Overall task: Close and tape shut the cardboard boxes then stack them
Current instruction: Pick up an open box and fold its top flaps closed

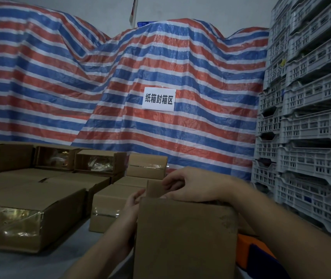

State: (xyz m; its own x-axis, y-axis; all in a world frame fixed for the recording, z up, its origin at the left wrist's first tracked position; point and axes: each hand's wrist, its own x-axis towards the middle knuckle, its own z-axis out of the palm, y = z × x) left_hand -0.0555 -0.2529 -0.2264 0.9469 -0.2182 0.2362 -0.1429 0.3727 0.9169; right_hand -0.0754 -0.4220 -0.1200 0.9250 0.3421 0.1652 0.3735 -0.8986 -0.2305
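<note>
A brown cardboard box (184, 238) stands close in front of me, its near side facing the camera. One small flap (154, 188) sticks up at its far top edge. My right hand (188, 185) reaches over the top, and its curled fingers pinch that flap. My left hand (133, 199) lies against the box's upper left corner with fingertips touching the flap's base; most of that hand is hidden behind the box. A small taped box (146, 165) sits on another sealed box (110, 206) just beyond.
Several larger taped boxes (25, 214) lie on the grey floor at left, with more behind them (94, 160). A striped tarp (160, 77) with a white paper sign (159, 99) covers the back. Stacked grey plastic crates (309, 117) fill the right. An orange and blue object (255, 252) lies right of the box.
</note>
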